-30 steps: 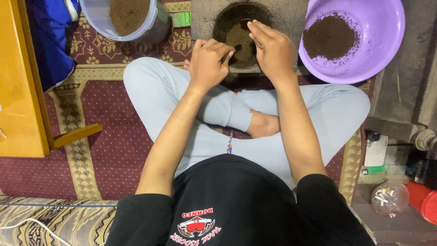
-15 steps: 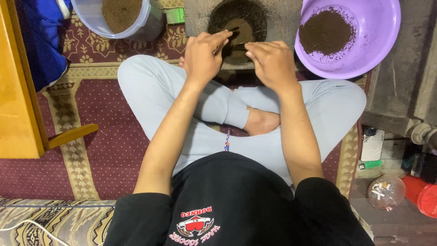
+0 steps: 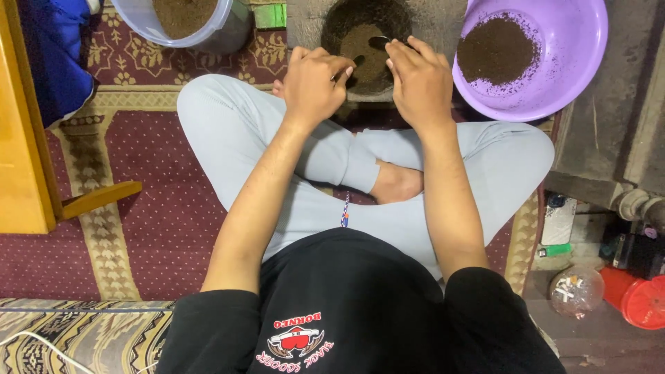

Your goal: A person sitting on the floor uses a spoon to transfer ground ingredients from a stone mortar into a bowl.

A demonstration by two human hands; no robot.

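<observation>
You sit cross-legged on the red rug (image 3: pixel 152 208). Your left hand (image 3: pixel 313 86) is curled shut on a thin tool I can hardly see. Your right hand (image 3: pixel 419 83) bends its fingers down over a small dark thing; I cannot tell if it grips.

Both hands work over the stone block (image 3: pixel 443 21), whose round hole holds brown powder (image 3: pixel 364 45). Some is done, I think: the purple bowl (image 3: pixel 575 83) beside it holds a dark heap. The clear tub (image 3: pixel 232 31) is still quite full. Nothing blocks your hands.
</observation>
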